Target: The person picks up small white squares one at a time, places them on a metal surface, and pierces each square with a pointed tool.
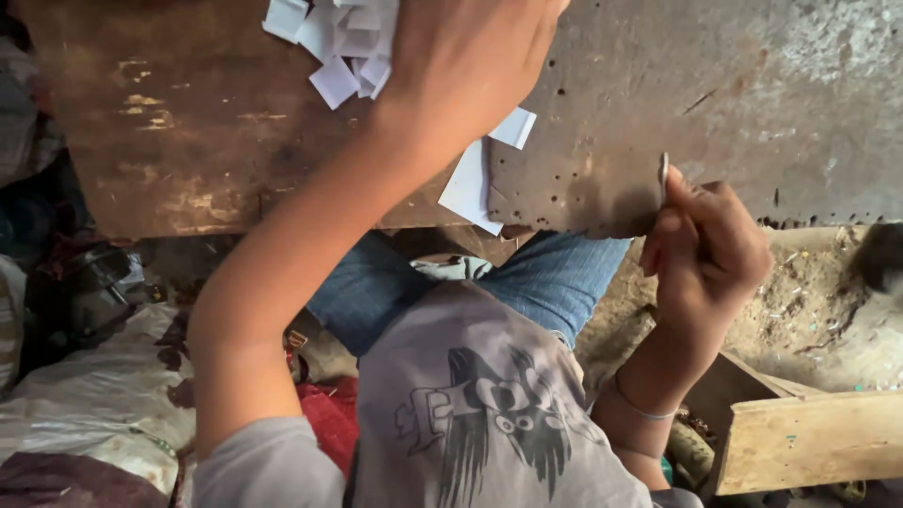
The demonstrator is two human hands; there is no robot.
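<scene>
- Grey cloth of your shirt (pixel 470 414), printed with a dark bird-like figure, fills the near foreground, with your blue jeans (pixel 555 277) just beyond it at the bench edge.
- Your right hand (pixel 705 249) sits at the near edge of the bench (pixel 734 103), its grip closed around a thin, flat metal piece (pixel 664 174) that stands upright against the worn surface.
- A thin band circles your right wrist.
- White paper sheets (pixel 475 183) lie on the bench between your two arms, one corner hanging over the edge.
- Your left hand (pixel 466 56) reaches farther across, lying over a heap of small white paper slips (pixel 339 42); you cannot tell from here whether its grip is closed.
- Pale wooden boards (pixel 809 437) lie low to your right.
</scene>
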